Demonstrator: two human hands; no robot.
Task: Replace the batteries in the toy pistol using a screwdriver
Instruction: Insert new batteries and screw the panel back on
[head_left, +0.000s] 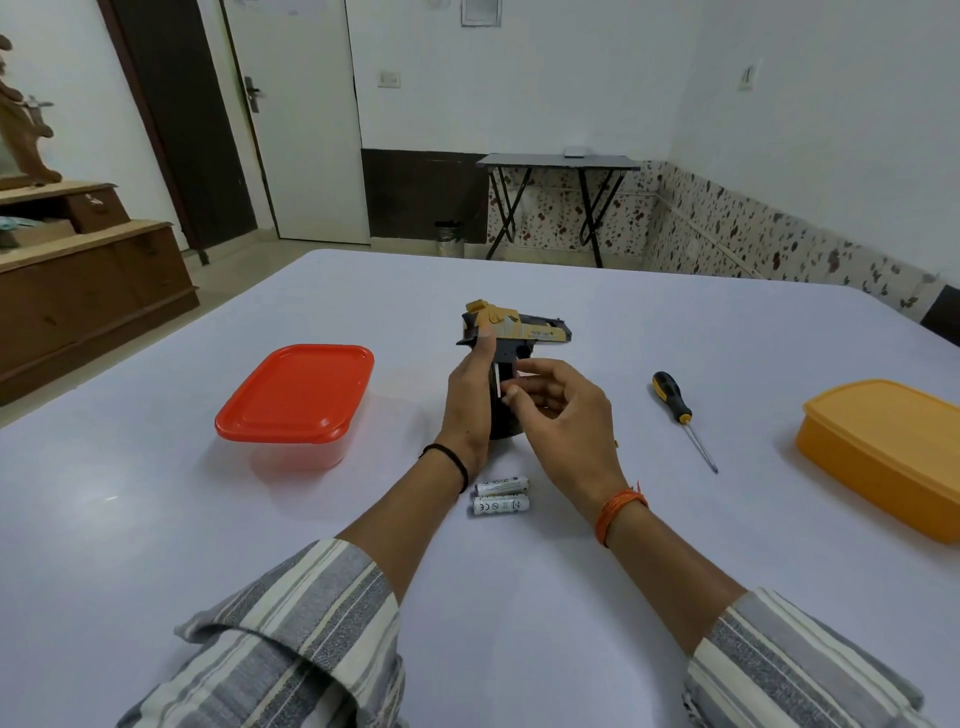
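Gold-and-black pistol (511, 332) stands handle-down on the table (675, 332), barrel pointing right. My left hand (470, 395) is wrapped round the back of the handle, thumb up against the frame under the slide; that grip is clamped on the pistol. My right hand (558, 410) is at the front of the handle, fingers curled, tips pinching a small white piece (498, 382) at the open side of the handle. Cannot tell if that piece is a battery or a cover edge. Two white batteries (501, 496) lie side by side on the table just near of the pistol, between my wrists, touching neither hand. Screwdriver (680, 415) lies to the right, apart from my right hand. Red-lidded box (296, 395) left, orange box (893, 452) far right.
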